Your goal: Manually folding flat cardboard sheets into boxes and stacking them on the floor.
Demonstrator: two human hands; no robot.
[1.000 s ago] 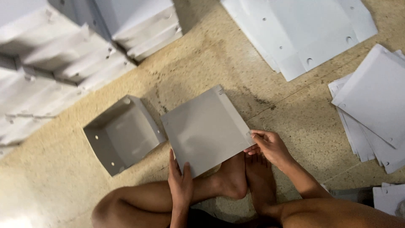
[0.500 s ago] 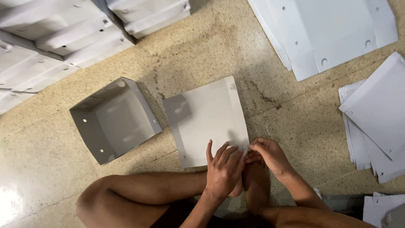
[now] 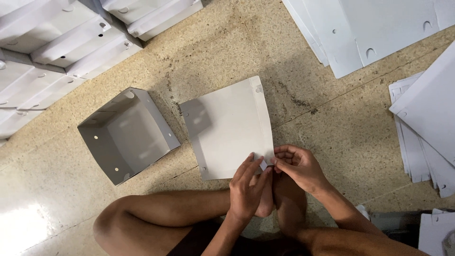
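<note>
**boxfolder_newbie:** Cardboard question. How do you take hold of these flat grey sheets without creasing them where you don't want a crease?

**me:** Right now I'm sitting on the floor (image 3: 332,137) with one grey cardboard blank (image 3: 230,128) lying flat just in front of my feet. Both hands are on its near right corner. My right hand (image 3: 298,168) is pinching the corner flap (image 3: 263,164) between thumb and fingertips, and my left hand (image 3: 246,187) is pressing on the same flap with fingers spread, not clenched.

**boxfolder_newbie:** So it's stiff?

**me:** I'd say light and fairly stiff across the panel, but it probably bends easily along the scored edges. My guess is it would slide on this smooth floor, so pinning it helps. Grab at the flaps and corners, not mid-panel, since a thin board like this likely kinks if lifted from one edge.

**boxfolder_newbie:** What's around you?

**me:** A folded open grey box (image 3: 125,135) sits just left of the blank, nearly touching it. Closed white boxes (image 3: 61,42) are stacked far left, and white flat sheets (image 3: 379,33) are piled far right and along the right side.
</note>
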